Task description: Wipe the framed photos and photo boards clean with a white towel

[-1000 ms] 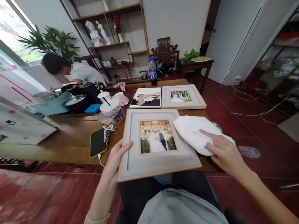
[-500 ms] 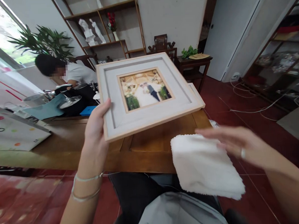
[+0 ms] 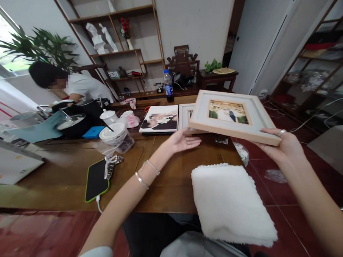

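My right hand (image 3: 287,148) grips the near right corner of a pale wooden picture frame (image 3: 196,118), thumb on top and fingers below. The frame is tilted above the table and holds a small wedding photo (image 3: 229,111). To its left, my left hand (image 3: 186,141) is held out with fingers extended, holding nothing, just below the frame's left end. Partly hidden behind the held one lies a second picture frame (image 3: 183,114). Beside that is a photo-covered board or book (image 3: 159,119). A folded white fluffy cloth (image 3: 231,205) hangs over the table's near edge.
On the wooden table (image 3: 162,185) are a phone (image 3: 95,181) with a cable, a lidded plastic cup (image 3: 117,136), a white lidded mug (image 3: 108,117), a blue box (image 3: 93,132) and a cola bottle (image 3: 168,87). Another person (image 3: 84,85) sits across at the left.
The picture frame has passed from my left hand to my right and moved rightward. My left hand has let go and opened. The phone, cup and second frame now show.
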A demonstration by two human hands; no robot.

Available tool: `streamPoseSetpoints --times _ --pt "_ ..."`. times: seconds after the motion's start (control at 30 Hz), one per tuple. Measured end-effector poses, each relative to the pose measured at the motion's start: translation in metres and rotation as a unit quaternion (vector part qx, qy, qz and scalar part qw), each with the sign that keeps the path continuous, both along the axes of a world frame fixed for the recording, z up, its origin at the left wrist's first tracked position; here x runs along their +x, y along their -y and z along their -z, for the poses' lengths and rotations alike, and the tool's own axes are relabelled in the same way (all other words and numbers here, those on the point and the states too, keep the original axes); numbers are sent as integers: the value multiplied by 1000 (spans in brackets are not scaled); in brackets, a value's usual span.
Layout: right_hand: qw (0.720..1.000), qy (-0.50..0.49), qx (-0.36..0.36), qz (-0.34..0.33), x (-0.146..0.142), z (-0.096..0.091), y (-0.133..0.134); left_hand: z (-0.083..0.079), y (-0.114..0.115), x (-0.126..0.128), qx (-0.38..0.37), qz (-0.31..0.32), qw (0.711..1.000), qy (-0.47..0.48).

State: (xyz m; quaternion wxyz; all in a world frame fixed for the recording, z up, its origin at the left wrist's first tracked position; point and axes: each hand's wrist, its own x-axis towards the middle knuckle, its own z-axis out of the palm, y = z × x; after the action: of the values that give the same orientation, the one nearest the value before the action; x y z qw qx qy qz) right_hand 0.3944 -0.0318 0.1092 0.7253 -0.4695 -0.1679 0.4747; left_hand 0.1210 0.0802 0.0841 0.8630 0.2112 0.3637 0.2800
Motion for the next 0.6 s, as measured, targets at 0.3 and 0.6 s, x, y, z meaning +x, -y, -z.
streamPoseSetpoints --times 0.3,0.6 --pt "991 96 -38 81 42 0 23 41 -14 53 -25 -258 966 7" --pt "988 81 -73 109 54 0 46 43 -37 71 -1 -303 951 53"
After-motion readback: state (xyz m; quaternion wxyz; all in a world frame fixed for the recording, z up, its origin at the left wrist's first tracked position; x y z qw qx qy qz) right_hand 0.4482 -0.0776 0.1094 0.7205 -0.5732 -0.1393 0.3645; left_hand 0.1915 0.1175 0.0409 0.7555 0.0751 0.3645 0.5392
